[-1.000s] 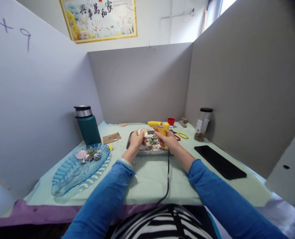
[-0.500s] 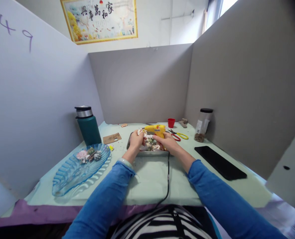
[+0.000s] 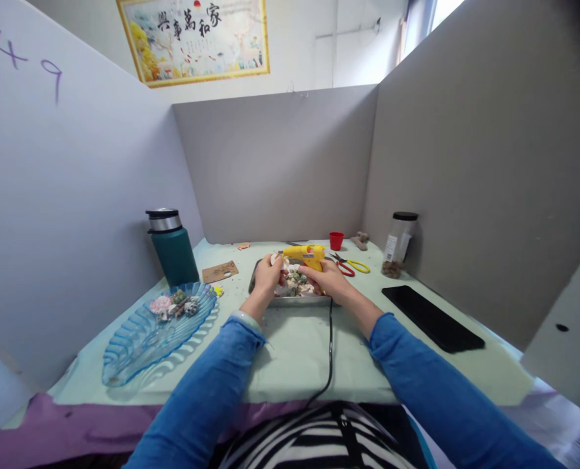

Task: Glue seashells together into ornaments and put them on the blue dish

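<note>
My right hand (image 3: 330, 279) grips a yellow glue gun (image 3: 305, 254), its nozzle pointing left at a pale shell (image 3: 277, 259) pinched in my left hand (image 3: 267, 277). Both hands hover over a metal tray (image 3: 296, 300) holding several mixed shells. The gun's black cord (image 3: 330, 352) runs down the table toward my body.
A blue glass leaf dish (image 3: 143, 335) with a few shells lies at the left. A green flask (image 3: 173, 247) stands behind it. Red cup (image 3: 336, 240), yellow-handled scissors (image 3: 354, 266), a clear jar (image 3: 398, 244) and a black phone (image 3: 433, 318) sit at the right. Grey partitions enclose the table.
The glue gun has dropped from a raised position down to the shell, its nozzle now close to my left hand. The left hand stays in place.
</note>
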`<action>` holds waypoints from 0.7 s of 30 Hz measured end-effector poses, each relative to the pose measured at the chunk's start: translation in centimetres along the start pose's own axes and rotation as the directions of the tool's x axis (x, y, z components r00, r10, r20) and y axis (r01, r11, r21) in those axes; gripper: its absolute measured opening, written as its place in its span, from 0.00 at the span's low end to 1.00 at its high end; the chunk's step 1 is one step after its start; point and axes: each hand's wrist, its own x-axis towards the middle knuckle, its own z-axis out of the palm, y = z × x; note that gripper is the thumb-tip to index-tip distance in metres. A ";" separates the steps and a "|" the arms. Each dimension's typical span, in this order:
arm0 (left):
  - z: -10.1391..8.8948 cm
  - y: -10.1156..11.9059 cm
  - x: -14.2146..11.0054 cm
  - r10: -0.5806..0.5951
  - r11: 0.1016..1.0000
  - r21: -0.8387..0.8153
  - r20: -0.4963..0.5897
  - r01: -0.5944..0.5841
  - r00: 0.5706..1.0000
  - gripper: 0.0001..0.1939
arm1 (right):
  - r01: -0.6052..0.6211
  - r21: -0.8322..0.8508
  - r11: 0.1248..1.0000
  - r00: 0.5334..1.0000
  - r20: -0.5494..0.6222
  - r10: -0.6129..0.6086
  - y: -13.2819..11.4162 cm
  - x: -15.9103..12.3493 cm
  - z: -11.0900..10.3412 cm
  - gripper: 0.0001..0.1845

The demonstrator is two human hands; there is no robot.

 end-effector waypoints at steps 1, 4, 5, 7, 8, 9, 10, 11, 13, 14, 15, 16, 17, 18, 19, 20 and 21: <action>0.0 0.0 0.0 0.022 1.000 0.016 -0.002 -0.022 1.000 0.06 | 0.002 -0.005 1.000 1.000 0.003 -0.002 0.0 0.0 0.0 0.21; 0.0 0.0 0.0 0.086 0.995 0.058 -0.005 -0.085 0.996 0.06 | 0.009 -0.024 1.000 1.000 0.006 -0.009 0.0 0.0 0.0 0.21; 0.0 0.0 0.0 0.085 0.995 0.051 -0.004 -0.085 0.996 0.06 | 0.012 -0.027 1.000 1.000 0.004 -0.012 -0.1 0.0 0.0 0.20; 0.1 0.2 -0.1 0.071 0.997 0.026 -0.002 -0.071 0.997 0.06 | 0.012 -0.020 1.000 1.000 -0.005 -0.012 -0.2 -0.1 0.0 0.20; 0.1 0.2 -0.1 0.061 0.998 0.010 0.000 -0.061 0.998 0.06 | 0.007 -0.014 1.000 1.000 -0.011 -0.007 -0.3 -0.1 0.1 0.20; 0.2 0.3 -0.1 0.049 0.999 -0.006 0.002 -0.049 0.999 0.06 | -0.001 -0.006 1.000 1.000 -0.017 0.001 -0.3 -0.1 0.1 0.21; 0.2 0.4 -0.1 0.038 0.999 -0.021 0.004 -0.037 0.999 0.06 | -0.010 0.003 1.000 1.000 -0.021 0.011 -0.4 -0.2 0.1 0.21; 0.2 0.4 -0.2 0.027 0.999 -0.033 0.004 -0.027 1.000 0.06 | -0.017 0.010 1.000 1.000 -0.023 0.018 -0.4 -0.2 0.1 0.21; 0.2 0.4 -0.1 0.015 0.999 -0.047 0.000 -0.015 1.000 0.06 | -0.026 0.013 1.000 0.999 -0.022 0.026 -0.4 -0.2 0.1 0.21; 0.2 0.4 -0.1 0.012 0.999 -0.045 -0.004 -0.013 1.000 0.05 | -0.024 0.011 1.000 0.999 -0.022 0.024 -0.4 -0.2 0.1 0.21; 0.2 0.4 -0.1 0.013 0.999 -0.038 -0.010 -0.014 1.000 0.05 | -0.020 0.008 1.000 1.000 -0.020 0.020 -0.4 -0.2 0.1 0.21; 0.2 0.3 -0.1 0.017 0.999 -0.027 -0.014 -0.017 1.000 0.05 | -0.014 0.004 1.000 1.000 -0.019 0.014 -0.3 -0.2 0.1 0.21; 0.2 0.2 0.0 0.022 1.000 -0.016 -0.015 -0.023 1.000 0.06 | -0.009 0.002 1.000 1.000 -0.018 0.009 -0.3 -0.2 0.1 0.21; 0.2 0.2 0.0 0.027 1.000 -0.007 -0.013 -0.027 1.000 0.06 | -0.007 0.003 1.000 1.000 -0.016 0.007 -0.2 -0.1 0.1 0.21; 0.2 0.1 0.0 0.031 1.000 0.001 -0.011 -0.031 0.999 0.06 | -0.006 0.005 1.000 1.000 -0.014 0.006 -0.2 -0.1 0.1 0.21; 0.2 0.1 0.0 0.036 0.999 0.006 -0.009 -0.036 0.999 0.07 | -0.008 0.008 1.000 1.000 -0.013 0.008 -0.2 -0.1 0.1 0.20; 0.2 0.1 0.0 0.040 0.999 0.010 -0.008 -0.040 0.999 0.07 | -0.011 0.009 1.000 1.000 -0.015 0.011 -0.2 -0.1 0.1 0.20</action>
